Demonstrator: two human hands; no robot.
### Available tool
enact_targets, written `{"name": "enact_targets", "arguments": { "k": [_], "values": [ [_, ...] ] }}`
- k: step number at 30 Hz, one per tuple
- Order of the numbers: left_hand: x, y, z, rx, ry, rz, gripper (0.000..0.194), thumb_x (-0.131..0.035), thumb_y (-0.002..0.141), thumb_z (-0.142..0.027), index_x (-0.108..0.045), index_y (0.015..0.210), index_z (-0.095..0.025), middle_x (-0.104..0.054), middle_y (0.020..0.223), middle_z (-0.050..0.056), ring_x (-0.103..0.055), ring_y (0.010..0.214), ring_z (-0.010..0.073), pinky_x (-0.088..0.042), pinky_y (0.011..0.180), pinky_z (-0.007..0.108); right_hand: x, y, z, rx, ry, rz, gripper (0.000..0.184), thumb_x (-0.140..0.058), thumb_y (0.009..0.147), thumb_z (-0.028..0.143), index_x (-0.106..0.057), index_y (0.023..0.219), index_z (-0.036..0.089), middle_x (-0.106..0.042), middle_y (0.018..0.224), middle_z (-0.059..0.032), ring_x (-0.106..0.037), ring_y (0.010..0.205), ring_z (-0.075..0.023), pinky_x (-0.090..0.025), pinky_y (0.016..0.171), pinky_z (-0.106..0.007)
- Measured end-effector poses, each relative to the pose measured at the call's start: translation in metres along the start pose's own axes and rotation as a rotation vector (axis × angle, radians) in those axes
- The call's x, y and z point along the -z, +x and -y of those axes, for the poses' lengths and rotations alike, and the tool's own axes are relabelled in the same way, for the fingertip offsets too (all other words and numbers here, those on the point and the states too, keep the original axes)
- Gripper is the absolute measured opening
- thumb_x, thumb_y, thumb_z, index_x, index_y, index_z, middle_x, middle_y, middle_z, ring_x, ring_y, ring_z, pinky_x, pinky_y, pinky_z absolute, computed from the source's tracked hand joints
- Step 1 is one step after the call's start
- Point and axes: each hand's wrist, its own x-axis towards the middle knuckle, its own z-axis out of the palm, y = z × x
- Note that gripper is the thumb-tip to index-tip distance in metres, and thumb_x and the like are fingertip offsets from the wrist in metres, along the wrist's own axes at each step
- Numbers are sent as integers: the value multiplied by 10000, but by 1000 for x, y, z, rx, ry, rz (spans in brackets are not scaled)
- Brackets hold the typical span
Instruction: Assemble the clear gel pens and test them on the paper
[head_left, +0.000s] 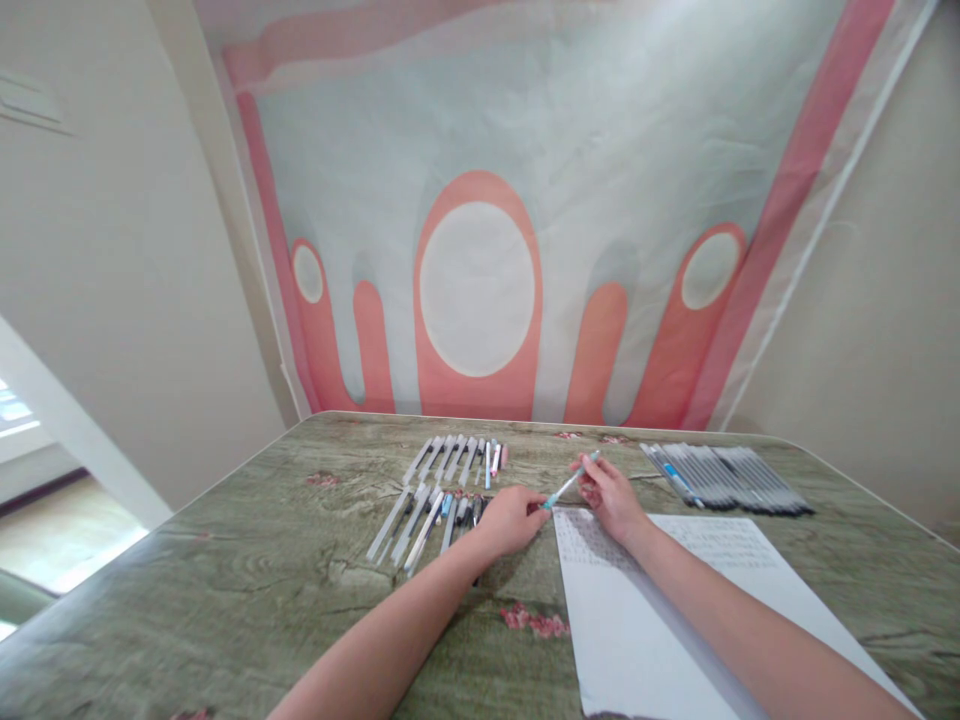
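A slim pen, white with teal ends, is held aslant between my two hands above the top left corner of a paper sheet. My left hand pinches its lower teal end. Near the upper end, the fingers of my right hand are closed round it. Rows of small marks cover the top of the sheet, partly behind my right hand and forearm. Just left of my left hand lies a group of pens and clear caps, some of it hidden by that hand.
Behind that group lies another row of pens and caps, with a pink-and-white pen at its right end. At the far right, many clear pens with dark ends lie side by side, a blue one among them. A printed cloth hangs behind the table.
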Motion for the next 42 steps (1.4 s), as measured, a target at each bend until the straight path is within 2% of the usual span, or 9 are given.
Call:
{"name": "enact_targets", "arguments": {
  "k": [5, 16, 22, 25, 32, 37, 39, 42],
  "values": [
    [-2, 1, 4, -20, -1, -6, 246, -420, 777, -271, -646, 785, -176, -600, 664, 22, -524, 624, 143, -337, 578, 205, -3, -3, -1, -8, 17, 49, 231, -686, 633, 363, -588, 762, 199, -642, 756, 4, -528, 574, -93, -443, 476, -201],
    [-1, 0, 4, -19, 14, -28, 233, -431, 777, -273, -640, 773, -169, -600, 669, 24, -524, 633, 141, -341, 592, 207, -1, -1, -4, -30, 12, 79, 223, -676, 646, 380, -579, 728, 196, -628, 754, -5, -496, 549, -81, -448, 507, -204],
    [1, 1, 1, 13, -30, -41, 252, -426, 787, -280, -648, 833, -170, -625, 735, 36, -537, 697, 158, -367, 651, 226, -9, -12, -5, -3, -94, 196, 250, -677, 640, 387, -566, 743, 189, -612, 771, -2, -514, 603, -91, -429, 569, -222],
    [0, 1, 1, 10, -46, -65, 239, -442, 784, -271, -648, 863, -178, -628, 782, 36, -542, 744, 166, -377, 682, 238, -11, -15, -6, 33, -157, 246, 241, -666, 654, 382, -559, 747, 188, -562, 679, 24, -498, 593, -91, -402, 571, -222],
    [-4, 2, 3, -11, -55, -112, 215, -462, 775, -275, -647, 819, -173, -602, 746, 38, -529, 745, 172, -379, 684, 256, -8, -12, -6, 67, -311, 213, 286, -622, 678, 439, -499, 655, 182, -481, 544, 41, -431, 501, -92, -347, 507, -225],
    [-5, 2, 5, -16, -59, -169, 232, -473, 772, -282, -647, 895, -190, -605, 764, 40, -529, 764, 177, -384, 694, 263, -11, -14, -6, 44, -338, 176, 337, -617, 663, 476, -454, 601, 187, -465, 512, 43, -403, 455, -88, -327, 471, -225],
    [-5, 2, 6, -13, -64, -188, 239, -467, 778, -284, -648, 905, -192, -615, 784, 39, -532, 780, 177, -385, 708, 262, -12, -16, -5, 19, -304, 200, 322, -595, 681, 484, -492, 643, 182, -481, 520, 37, -408, 454, -87, -325, 466, -223],
    [-4, 2, 7, -6, -71, -208, 238, -455, 788, -286, -652, 889, -199, -626, 789, 29, -534, 776, 171, -384, 715, 258, -14, -17, -2, -35, -222, 246, 335, -567, 703, 482, -564, 851, 182, -554, 605, 11, -446, 482, -97, -339, 470, -228]
  ]
}}
